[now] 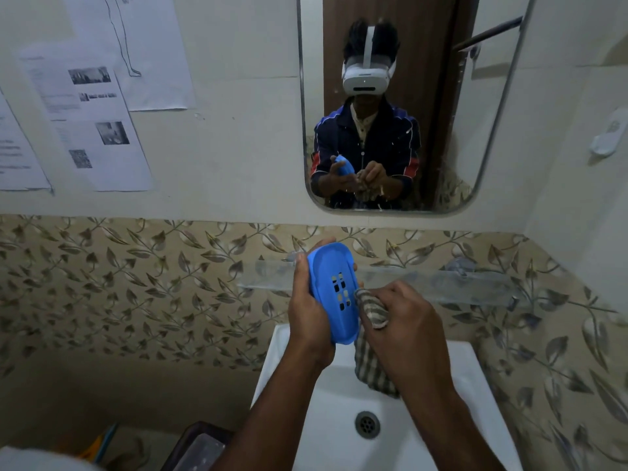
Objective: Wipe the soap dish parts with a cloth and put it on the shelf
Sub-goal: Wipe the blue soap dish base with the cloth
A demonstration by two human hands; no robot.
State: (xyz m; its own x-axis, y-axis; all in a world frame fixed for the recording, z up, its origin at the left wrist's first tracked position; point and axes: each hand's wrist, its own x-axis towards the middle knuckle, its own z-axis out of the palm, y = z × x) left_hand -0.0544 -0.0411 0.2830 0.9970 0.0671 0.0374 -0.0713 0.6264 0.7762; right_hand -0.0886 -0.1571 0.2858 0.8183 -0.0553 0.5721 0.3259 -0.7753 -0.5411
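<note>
Two hands are engaged above the sink (475,375): the blue soap dish part (334,294) is gripped tilted in the left hand (307,311), apparently exposing its slotted face to the checked cloth (372,312) clenched in the right hand (404,321), the clear shelf (441,283) lying just behind.

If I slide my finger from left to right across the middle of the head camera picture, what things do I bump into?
Left hand → blue soap dish part → checked cloth → right hand.
</note>
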